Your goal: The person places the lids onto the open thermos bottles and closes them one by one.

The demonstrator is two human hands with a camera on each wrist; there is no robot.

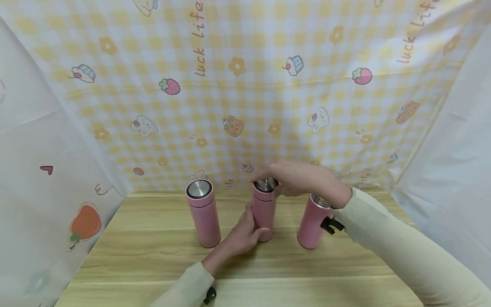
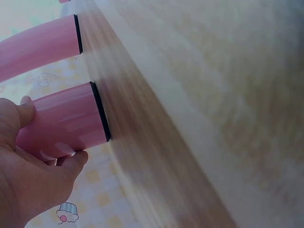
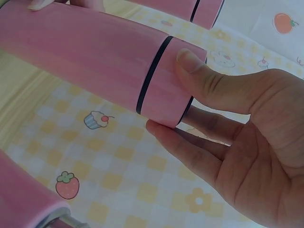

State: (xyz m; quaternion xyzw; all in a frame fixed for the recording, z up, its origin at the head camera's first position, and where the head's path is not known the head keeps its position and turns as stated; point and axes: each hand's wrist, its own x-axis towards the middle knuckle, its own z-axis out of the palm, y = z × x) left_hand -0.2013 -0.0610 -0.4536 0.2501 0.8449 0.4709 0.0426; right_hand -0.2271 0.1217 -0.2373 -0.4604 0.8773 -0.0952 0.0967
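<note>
One table bears three upright pink flasks, set apart in a row: the left flask, the middle flask and the right flask. Two hands work on the middle flask. The left hand grips its lower body, thumb on one side, fingers on the other. The right hand pinches its lid between thumb and fingertips; one black ring runs below that lid. The left flask has one silver-topped lid; on the right flask one metal neck shows, partly hidden by the right arm. Behind hangs one checked cloth; two pale sleeves cover the arms.
</note>
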